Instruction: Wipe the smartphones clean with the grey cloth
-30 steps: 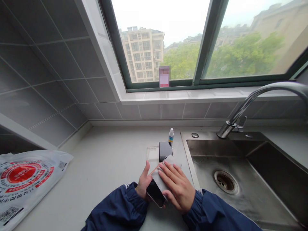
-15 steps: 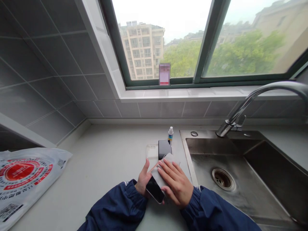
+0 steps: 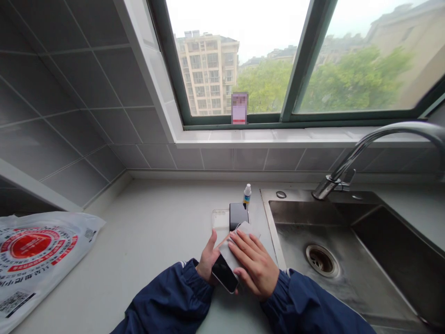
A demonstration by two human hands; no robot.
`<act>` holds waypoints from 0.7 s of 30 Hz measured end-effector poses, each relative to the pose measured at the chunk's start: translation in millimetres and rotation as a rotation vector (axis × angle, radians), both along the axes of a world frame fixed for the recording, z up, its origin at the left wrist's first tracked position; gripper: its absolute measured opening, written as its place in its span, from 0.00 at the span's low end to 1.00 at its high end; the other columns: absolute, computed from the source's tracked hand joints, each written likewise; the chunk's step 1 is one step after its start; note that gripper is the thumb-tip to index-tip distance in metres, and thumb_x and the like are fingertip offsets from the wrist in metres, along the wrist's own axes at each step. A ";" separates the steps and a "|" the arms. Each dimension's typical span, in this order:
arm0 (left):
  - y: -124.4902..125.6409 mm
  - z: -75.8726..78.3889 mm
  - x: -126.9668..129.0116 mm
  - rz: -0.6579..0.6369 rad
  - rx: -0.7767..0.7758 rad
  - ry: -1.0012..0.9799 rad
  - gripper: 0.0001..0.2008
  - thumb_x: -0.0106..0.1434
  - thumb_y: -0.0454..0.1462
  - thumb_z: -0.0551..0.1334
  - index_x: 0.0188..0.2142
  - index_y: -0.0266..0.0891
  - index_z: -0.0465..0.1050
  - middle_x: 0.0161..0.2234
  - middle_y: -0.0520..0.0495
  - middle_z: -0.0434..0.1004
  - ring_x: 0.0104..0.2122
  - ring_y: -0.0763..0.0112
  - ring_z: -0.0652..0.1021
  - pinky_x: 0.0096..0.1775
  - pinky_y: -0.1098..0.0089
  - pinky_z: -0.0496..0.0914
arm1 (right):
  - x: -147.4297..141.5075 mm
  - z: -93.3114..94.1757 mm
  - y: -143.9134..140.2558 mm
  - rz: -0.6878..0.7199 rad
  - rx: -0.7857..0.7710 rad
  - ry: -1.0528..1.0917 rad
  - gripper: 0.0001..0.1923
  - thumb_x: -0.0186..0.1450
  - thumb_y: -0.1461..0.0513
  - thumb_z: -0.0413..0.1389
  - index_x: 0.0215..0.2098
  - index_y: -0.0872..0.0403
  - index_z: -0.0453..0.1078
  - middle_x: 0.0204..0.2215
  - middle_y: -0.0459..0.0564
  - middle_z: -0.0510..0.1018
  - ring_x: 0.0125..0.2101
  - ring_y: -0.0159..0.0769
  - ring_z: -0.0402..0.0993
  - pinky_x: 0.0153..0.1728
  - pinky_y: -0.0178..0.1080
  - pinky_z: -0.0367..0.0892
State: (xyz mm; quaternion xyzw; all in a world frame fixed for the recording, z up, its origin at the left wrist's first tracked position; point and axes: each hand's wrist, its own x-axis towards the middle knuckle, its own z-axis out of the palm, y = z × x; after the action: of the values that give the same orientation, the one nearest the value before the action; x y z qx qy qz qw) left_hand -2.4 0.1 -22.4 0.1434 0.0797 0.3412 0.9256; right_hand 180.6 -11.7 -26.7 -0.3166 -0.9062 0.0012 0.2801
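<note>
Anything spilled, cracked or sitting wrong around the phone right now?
Nothing stands out. The left hand holds the phone while the right hand presses a grey cloth on its screen. The small bottle stands upright and capped beside the sink. No liquid shows on the counter.

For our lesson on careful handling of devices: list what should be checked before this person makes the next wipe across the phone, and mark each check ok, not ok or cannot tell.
1. Phone gripped: left hand holds its edge. Ok.
2. Cloth lies on the screen, under the right hand. Ok.
3. Cloth covers the whole screen: the near end shows bare. Not ok.
4. Phone is clear of the sink: over the counter, but close to the sink rim. Ok.
5. Small bottle is capped and upright behind the dark box. Ok.
6. Screen clean: cannot tell.
</note>
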 end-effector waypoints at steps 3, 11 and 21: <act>0.1 0.8 0.4 0.010 -0.002 0.003 0.38 0.64 0.61 0.39 0.64 0.42 0.53 0.51 0.35 0.71 0.49 0.52 0.74 0.52 0.51 0.62 | -0.3 -0.8 0.4 -0.003 0.004 0.011 0.28 0.73 0.54 0.40 0.66 0.59 0.56 0.66 0.57 0.56 0.67 0.51 0.49 0.62 0.53 0.53; -1.3 6.1 2.0 0.006 -0.045 0.024 0.39 0.62 0.62 0.43 0.64 0.43 0.55 0.50 0.36 0.72 0.48 0.52 0.75 0.51 0.52 0.62 | 0.7 0.5 0.7 -0.001 -0.012 0.014 0.28 0.73 0.54 0.40 0.66 0.58 0.56 0.67 0.56 0.56 0.67 0.50 0.47 0.63 0.52 0.51; 1.7 -1.9 1.3 -0.002 -0.005 -0.009 0.37 0.64 0.60 0.39 0.64 0.42 0.54 0.52 0.35 0.70 0.50 0.52 0.74 0.52 0.52 0.62 | 0.5 -2.4 2.8 -0.008 0.001 0.048 0.27 0.73 0.54 0.41 0.66 0.58 0.57 0.66 0.56 0.58 0.67 0.49 0.49 0.63 0.52 0.52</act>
State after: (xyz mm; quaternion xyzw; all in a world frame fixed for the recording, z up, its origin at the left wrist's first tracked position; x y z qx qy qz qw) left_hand -1.1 1.8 -24.3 0.1397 0.0764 0.3408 0.9266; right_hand 181.2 -8.9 -29.0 -0.3200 -0.8980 0.0070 0.3020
